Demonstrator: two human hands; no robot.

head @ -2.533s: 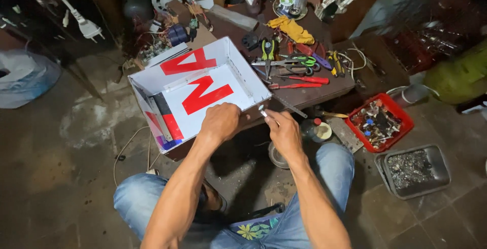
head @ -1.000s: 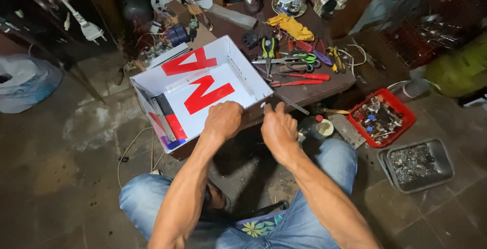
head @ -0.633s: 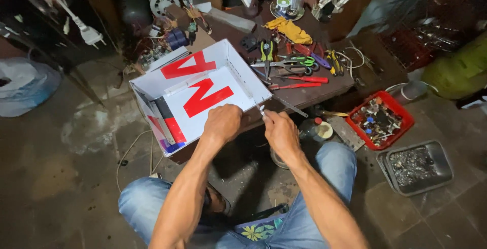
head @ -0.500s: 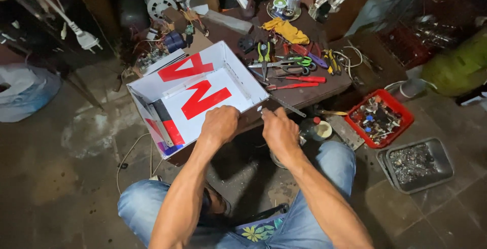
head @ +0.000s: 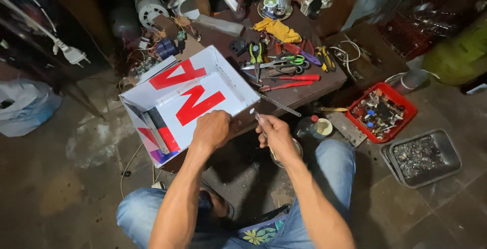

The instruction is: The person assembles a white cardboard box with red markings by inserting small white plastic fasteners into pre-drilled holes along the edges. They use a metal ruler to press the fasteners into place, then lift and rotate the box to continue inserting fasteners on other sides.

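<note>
The white sign box (head: 190, 102) with red letters was steadied at the workbench's (head: 324, 84) near edge by the left hand (head: 211, 130), clamped over its front wall, so that a thin metal tool (head: 255, 115), pinched in the closed right hand (head: 276, 136), could be held at its corner.

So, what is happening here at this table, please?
A seated person grips the near edge of a white box with red shapes with the left hand. The right hand holds a thin metal tool at the box's near corner. Pliers, scissors and a red screwdriver lie on the low table behind.
</note>
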